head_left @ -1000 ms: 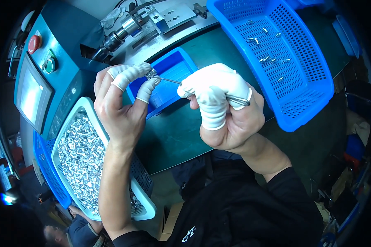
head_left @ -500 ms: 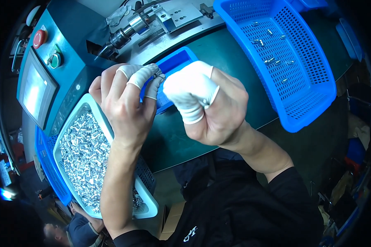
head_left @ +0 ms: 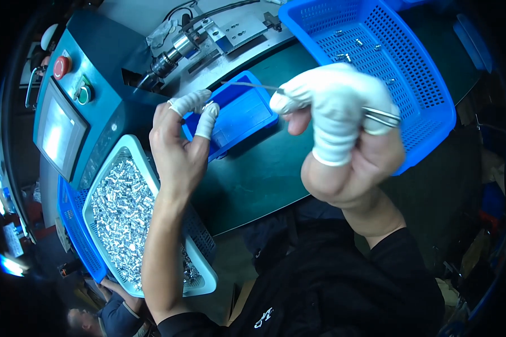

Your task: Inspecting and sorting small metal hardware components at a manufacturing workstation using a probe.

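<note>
My left hand (head_left: 180,146), with white finger cots on its fingers, pinches a small shiny metal fitting (head_left: 208,104) between thumb and fingertips, above the left end of a small blue tray (head_left: 267,119). White cots also cover fingers of my right hand (head_left: 343,123), closed around thin metal tweezers (head_left: 381,117). Their slender end points left over the tray, just above the left fingertips and apart from the fitting. The bent back end shows beside my right palm. Some right fingers are blurred by motion.
A pale basket (head_left: 130,147) heaped with small metal fittings (head_left: 121,208) stands at left. Behind it is a machine with a screen (head_left: 62,132), red button (head_left: 62,67) and metal chuck (head_left: 163,64). A blue perforated basket (head_left: 433,84) with several fittings is at right. Another person (head_left: 118,314) sits lower left.
My right hand has drawn away to the right from my left hand, bringing the tweezers into sight. My left hand has shifted slightly right, still pinching, its other fingers less curled.
</note>
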`<state>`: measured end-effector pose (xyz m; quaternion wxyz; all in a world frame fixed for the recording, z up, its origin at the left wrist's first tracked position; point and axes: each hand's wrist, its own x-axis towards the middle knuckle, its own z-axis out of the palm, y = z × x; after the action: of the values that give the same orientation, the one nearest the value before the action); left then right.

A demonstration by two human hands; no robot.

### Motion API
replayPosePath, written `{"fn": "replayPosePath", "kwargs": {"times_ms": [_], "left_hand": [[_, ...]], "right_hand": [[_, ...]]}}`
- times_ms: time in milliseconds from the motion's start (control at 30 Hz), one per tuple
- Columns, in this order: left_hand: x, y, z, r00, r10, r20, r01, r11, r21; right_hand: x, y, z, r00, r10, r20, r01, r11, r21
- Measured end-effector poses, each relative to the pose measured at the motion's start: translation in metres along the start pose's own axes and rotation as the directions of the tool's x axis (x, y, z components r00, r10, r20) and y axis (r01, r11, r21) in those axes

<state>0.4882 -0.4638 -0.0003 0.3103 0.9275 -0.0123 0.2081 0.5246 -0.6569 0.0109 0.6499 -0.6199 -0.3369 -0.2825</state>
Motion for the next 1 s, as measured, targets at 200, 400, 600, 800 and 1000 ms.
{"fn": "replayPosePath", "kwargs": {"times_ms": [200, 400, 600, 800, 1000], "left_hand": [[-0.005, 0.009, -0.014, 0.975, -0.205, 0.087, 0.222, 0.869, -0.443], [-0.011, 0.025, -0.024, 0.889, -0.380, 0.254, 0.447, 0.609, -0.655], [-0.015, 0.028, -0.024, 0.916, -0.341, 0.212, 0.395, 0.673, -0.625], [-0.014, 0.033, -0.028, 0.951, -0.243, 0.190, 0.309, 0.750, -0.585], [-0.014, 0.034, -0.028, 0.970, -0.207, 0.126, 0.241, 0.779, -0.579]], "right_hand": [[-0.016, 0.009, 0.003, 0.988, 0.085, -0.128, -0.073, 0.993, 0.096], [-0.020, 0.003, 0.003, 0.981, 0.174, -0.088, -0.156, 0.971, 0.182], [-0.019, -0.005, -0.006, 0.986, 0.164, -0.034, -0.154, 0.967, 0.202], [-0.016, -0.012, -0.008, 0.990, 0.142, 0.006, -0.140, 0.966, 0.218], [-0.016, -0.017, -0.009, 0.991, 0.102, 0.085, -0.116, 0.977, 0.181]]}}
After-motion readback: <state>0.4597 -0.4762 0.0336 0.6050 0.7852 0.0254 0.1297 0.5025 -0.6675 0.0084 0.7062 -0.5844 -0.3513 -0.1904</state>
